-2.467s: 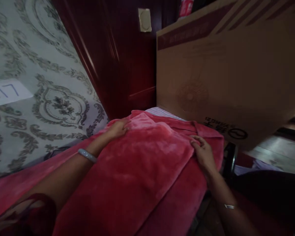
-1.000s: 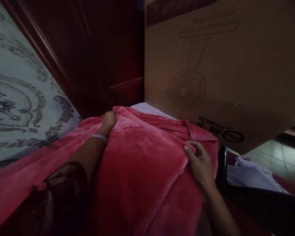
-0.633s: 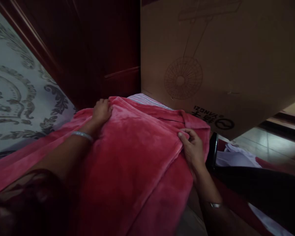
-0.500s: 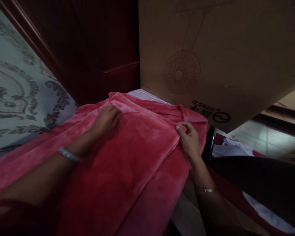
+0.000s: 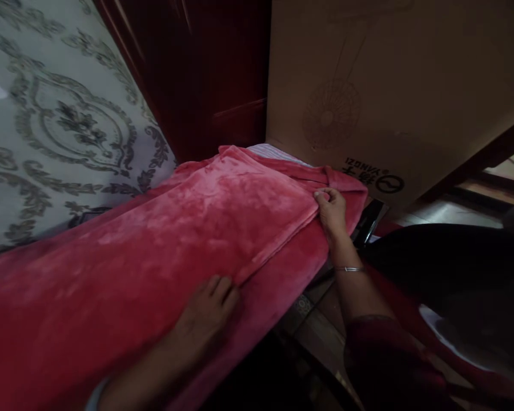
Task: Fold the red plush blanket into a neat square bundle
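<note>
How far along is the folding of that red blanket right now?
Done: one layer of the red fleece blanket lies folded over. In hand: the right hand pinches the fold's far corner; the left hand presses its near edge. Left: the rest remains spread out.

The blanket [image 5: 188, 228], filling the lower left, is plush pink cloth with a soft, faintly shiny nap. The box [image 5: 402, 85] at upper right is matt brown cardboard. The panel [image 5: 214, 74] at top centre is glossy dark red wood. The bangle [image 5: 349, 269] looks like thin shiny metal.
</note>
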`<state>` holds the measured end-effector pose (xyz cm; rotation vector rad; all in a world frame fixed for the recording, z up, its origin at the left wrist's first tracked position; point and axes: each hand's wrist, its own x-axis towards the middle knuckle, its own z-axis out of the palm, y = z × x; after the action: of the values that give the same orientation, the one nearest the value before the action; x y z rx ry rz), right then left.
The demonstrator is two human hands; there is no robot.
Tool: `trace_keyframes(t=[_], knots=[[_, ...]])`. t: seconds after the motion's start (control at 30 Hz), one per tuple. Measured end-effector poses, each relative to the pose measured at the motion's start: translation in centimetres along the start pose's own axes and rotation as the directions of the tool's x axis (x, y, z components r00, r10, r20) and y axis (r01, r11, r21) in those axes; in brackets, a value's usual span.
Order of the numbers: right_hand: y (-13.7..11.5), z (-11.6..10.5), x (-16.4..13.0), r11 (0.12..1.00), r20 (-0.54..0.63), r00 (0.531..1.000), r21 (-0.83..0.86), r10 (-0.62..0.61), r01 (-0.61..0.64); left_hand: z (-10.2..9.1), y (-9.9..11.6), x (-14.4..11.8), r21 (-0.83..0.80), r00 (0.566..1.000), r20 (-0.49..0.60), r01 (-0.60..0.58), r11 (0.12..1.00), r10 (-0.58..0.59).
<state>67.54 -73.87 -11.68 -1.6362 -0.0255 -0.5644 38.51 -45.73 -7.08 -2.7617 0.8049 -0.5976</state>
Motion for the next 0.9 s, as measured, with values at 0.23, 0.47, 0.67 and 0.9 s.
trace_keyframes(t=[0.23, 0.47, 0.67, 0.9], knots=[[-0.4, 0.3, 0.0, 0.997, -0.022, 1.000, -0.075, 0.005, -0.006, -0.7, -0.1, -1.3, 0.057, 0.989, 0.145, 0.028, 0.998, -0.036], [-0.7, 0.4, -0.1, 0.994, -0.008, 1.000, -0.112, 0.000, -0.001, -1.3, 0.4, -0.9, 0.093, 0.960, 0.223, 0.152, 0.984, -0.170], [-1.1, 0.5, 0.4, 0.988, 0.022, 1.000, -0.155, 0.000, 0.004, -2.8, -0.1, 0.0, -0.118, 0.959, 0.132, 0.268, 0.956, -0.253], [-1.4, -1.5, 0.1, 0.961, 0.067, 0.996, -0.269, -0.052, 0.069, -2.9, 1.7, -0.8, -0.125, 0.971, 0.111, 0.227, 0.966, -0.213]])
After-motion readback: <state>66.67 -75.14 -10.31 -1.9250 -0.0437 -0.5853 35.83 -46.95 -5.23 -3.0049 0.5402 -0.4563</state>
